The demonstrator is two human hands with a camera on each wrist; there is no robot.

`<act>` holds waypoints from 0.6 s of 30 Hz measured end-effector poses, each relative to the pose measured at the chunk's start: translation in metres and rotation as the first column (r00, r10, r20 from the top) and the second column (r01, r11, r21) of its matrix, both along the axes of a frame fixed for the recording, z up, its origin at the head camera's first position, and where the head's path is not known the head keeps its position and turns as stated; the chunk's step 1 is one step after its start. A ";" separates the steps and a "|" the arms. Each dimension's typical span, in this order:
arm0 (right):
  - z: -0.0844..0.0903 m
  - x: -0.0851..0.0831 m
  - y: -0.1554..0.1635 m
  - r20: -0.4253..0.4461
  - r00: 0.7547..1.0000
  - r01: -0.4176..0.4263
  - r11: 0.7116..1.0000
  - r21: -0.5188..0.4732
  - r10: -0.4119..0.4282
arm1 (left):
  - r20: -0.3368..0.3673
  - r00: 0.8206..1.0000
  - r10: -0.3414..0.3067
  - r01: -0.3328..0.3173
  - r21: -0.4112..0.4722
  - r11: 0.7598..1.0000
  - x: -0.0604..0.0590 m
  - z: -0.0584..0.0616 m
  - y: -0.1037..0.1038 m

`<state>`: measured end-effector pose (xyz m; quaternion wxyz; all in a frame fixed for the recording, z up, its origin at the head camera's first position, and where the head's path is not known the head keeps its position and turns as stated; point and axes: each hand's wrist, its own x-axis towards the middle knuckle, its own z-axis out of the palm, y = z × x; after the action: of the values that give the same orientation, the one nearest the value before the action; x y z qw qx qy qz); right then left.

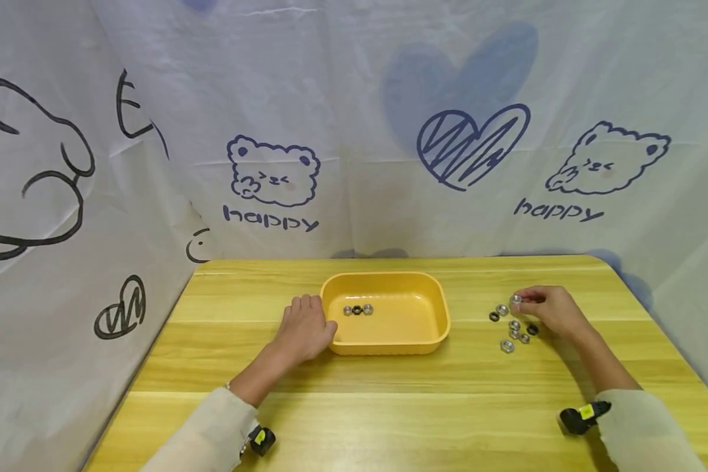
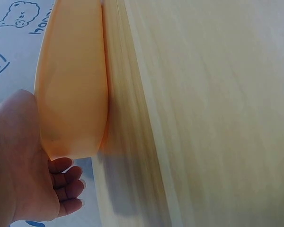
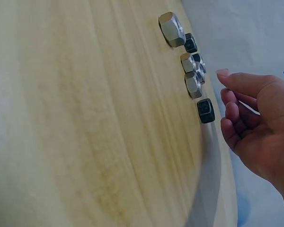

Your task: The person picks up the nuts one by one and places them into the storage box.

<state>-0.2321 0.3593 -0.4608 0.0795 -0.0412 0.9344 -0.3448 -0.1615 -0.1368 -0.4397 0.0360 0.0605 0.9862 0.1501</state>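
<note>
A yellow tray (image 1: 431,324) stands mid-table with three small nuts (image 1: 357,310) inside near its left end. My left hand (image 1: 304,326) rests against the tray's left end, its thumb along the rim. In the left wrist view the palm (image 2: 19,161) lies against the tray (image 2: 71,80) with the fingers loosely curled by its corner. Right of the tray lie several loose silver and black nuts (image 1: 512,328). My right hand (image 1: 547,308) hovers at their far side, fingertips at a silver nut (image 1: 515,299). In the right wrist view the right hand (image 3: 255,118) has loosely curled fingers, with nothing seen between them, beside the nuts (image 3: 193,84).
The wooden table (image 1: 389,406) is enclosed at the back and left by a white printed cloth (image 1: 354,131). Its right edge runs close to the nuts. A small black device sits on each wrist (image 1: 579,418).
</note>
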 end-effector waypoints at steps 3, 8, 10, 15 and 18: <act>0.003 0.001 -0.002 -0.004 1.000 0.014 1.000 -0.011 -0.014 | 0.000 1.000 -0.001 0.001 0.004 1.000 0.000 -0.001 0.000; 0.006 0.003 -0.009 -0.029 1.000 0.008 1.000 -0.030 -0.009 | -0.008 1.000 0.001 -0.001 0.007 1.000 0.001 -0.002 0.000; 0.006 0.004 -0.013 -0.042 0.999 0.001 0.999 -0.035 -0.003 | -0.012 1.000 0.000 0.000 0.004 1.000 0.001 -0.003 0.000; 0.009 0.005 -0.020 -0.057 0.998 -0.010 0.999 -0.035 0.008 | -0.010 1.000 -0.003 0.003 0.005 1.000 0.001 -0.002 0.000; 0.012 0.006 -0.024 -0.058 0.998 -0.017 0.999 -0.037 0.015 | -0.006 1.000 -0.003 0.003 0.005 1.000 0.001 -0.002 0.000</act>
<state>-0.2263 0.3355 -0.4492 0.0545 -0.0601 0.9293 -0.3603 -0.1604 -0.1371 -0.4415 0.0328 0.0625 0.9858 0.1525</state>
